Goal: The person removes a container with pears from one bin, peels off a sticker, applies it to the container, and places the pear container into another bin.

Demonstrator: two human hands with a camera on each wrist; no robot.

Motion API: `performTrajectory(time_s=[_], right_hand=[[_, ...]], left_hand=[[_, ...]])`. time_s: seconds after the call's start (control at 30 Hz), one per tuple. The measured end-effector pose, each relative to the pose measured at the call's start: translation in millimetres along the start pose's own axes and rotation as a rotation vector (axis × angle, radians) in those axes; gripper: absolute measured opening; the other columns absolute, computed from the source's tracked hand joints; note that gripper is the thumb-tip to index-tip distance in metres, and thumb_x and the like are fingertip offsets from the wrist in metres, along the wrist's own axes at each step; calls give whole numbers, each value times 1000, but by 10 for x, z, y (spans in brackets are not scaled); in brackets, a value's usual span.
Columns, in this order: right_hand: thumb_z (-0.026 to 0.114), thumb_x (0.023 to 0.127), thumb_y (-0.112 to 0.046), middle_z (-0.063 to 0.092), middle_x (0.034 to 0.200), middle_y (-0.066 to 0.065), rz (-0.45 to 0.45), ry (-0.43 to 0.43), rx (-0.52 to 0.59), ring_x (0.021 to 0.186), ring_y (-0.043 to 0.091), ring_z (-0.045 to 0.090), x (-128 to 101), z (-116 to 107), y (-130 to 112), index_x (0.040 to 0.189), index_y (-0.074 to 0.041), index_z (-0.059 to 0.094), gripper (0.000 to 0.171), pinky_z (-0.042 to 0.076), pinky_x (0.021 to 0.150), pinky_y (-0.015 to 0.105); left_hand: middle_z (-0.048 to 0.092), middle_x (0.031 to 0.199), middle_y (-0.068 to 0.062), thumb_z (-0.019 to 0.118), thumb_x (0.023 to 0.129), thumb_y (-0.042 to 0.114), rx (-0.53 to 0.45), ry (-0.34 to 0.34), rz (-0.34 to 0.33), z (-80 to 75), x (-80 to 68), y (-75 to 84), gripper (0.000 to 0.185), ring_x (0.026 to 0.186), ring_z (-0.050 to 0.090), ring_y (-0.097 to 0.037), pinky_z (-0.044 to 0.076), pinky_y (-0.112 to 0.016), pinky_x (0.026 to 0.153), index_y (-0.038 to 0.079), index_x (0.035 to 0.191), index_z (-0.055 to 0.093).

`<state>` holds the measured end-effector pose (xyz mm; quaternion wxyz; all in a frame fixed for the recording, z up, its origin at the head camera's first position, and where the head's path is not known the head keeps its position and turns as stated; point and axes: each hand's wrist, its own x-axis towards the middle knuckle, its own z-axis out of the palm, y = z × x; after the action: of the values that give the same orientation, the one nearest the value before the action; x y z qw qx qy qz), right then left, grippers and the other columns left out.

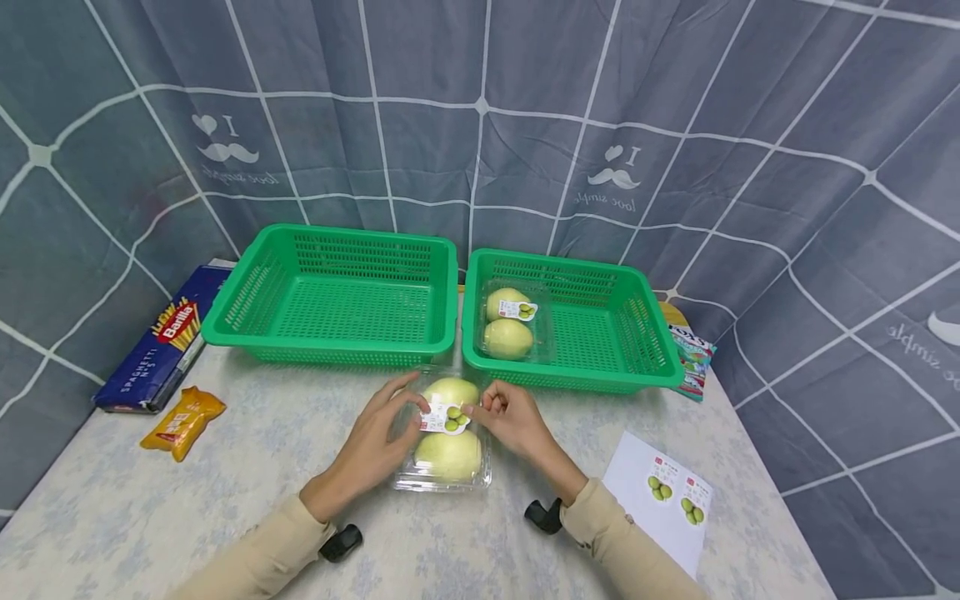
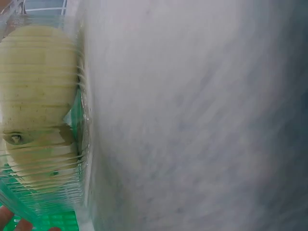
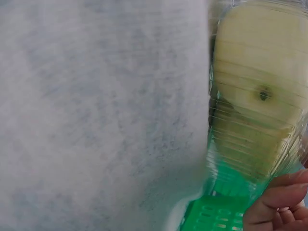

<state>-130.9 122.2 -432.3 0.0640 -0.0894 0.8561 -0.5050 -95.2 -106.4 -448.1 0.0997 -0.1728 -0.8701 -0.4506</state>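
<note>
Sticker sheet: right of clamshell, 2 stickers left. Clamshell, 2 pears: on table; left hand grips its side, right hand pinches its label. Beyond: 2 baskets; right one holds 1 labelled clamshell.

Perhaps a staged booth: curtain backdrop, clothed table.

1. Two green baskets stand side by side; the right one holds a clear box of apples
2. Spaghetti box and orange packet lie left
3. Sticker sheet lies right
</note>
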Motion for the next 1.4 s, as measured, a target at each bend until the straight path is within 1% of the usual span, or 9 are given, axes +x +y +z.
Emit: performTrajectory(time_s=[0.17, 0.33, 0.47, 0.57, 0.67, 0.77, 0.87, 1.1, 1.4], right_hand=[[76, 90, -18, 45, 67, -3, 6, -25, 48, 60, 7, 38, -40, -38, 20, 84, -6, 58, 22, 35, 59, 20], [71, 95, -20, 50, 72, 3, 81, -11, 116, 58, 11, 44, -124, -86, 64, 98, -3, 57, 22, 40, 54, 22], [66, 98, -20, 63, 87, 13, 141, -6, 198, 63, 18, 60, -194, -125, 135, 117, -1, 55, 29, 53, 54, 29], [63, 100, -23, 67, 95, 12, 188, -72, 253, 71, 18, 65, -233, -147, 181, 132, -1, 52, 40, 58, 60, 32], [61, 101, -30, 67, 94, 4, 235, -186, 307, 74, 15, 66, -270, -172, 194, 138, -2, 49, 47, 58, 62, 30], [60, 101, -34, 64, 92, -2, 260, -269, 355, 75, 12, 63, -288, -184, 204, 137, -2, 48, 49, 55, 64, 27], [58, 102, -33, 63, 91, -3, 263, -299, 385, 75, 11, 62, -290, -179, 220, 136, -1, 47, 48, 53, 65, 26], [58, 102, -31, 63, 89, -2, 275, -272, 409, 75, 12, 61, -286, -164, 252, 135, -1, 48, 45, 52, 66, 25], [60, 101, -31, 62, 84, -3, 269, -247, 462, 72, 11, 58, -381, -206, 217, 131, -2, 48, 43, 51, 66, 25]], left_hand=[[43, 154, -19, 65, 94, 7, -61, -1, -63, -24, -46, -48, 30, 140, 44, -43, 49, -60, 102, 11, 123, 64], [52, 145, -20, 59, 98, 8, -180, -5, -256, -83, -73, -104, 44, 129, 56, -43, 57, -50, 93, 8, 141, 51], [61, 131, -20, 54, 100, 7, -301, -15, -421, -135, -64, -117, 45, 108, 68, -29, 59, -34, 82, 9, 145, 47], [63, 117, -20, 53, 100, 7, -393, -39, -523, -163, -56, -110, 47, 91, 68, -17, 59, -28, 74, 8, 146, 46], [64, 104, -14, 54, 100, 8, -449, -69, -589, -178, -50, -91, 48, 78, 62, -11, 58, -27, 70, 6, 147, 45], [62, 94, -7, 53, 101, 10, -465, -96, -609, -182, -42, -79, 45, 73, 59, -11, 56, -28, 67, 5, 146, 46], [60, 89, -5, 52, 101, 10, -463, -112, -618, -184, -36, -77, 44, 70, 57, -12, 55, -28, 65, 4, 145, 48], [59, 88, -3, 51, 101, 9, -478, -135, -635, -190, -36, -56, 45, 71, 56, -11, 54, -27, 63, 1, 145, 47], [58, 89, -4, 51, 100, 7, -492, -148, -599, -185, -78, 49, 44, 72, 58, -11, 56, -28, 63, -1, 144, 47]])
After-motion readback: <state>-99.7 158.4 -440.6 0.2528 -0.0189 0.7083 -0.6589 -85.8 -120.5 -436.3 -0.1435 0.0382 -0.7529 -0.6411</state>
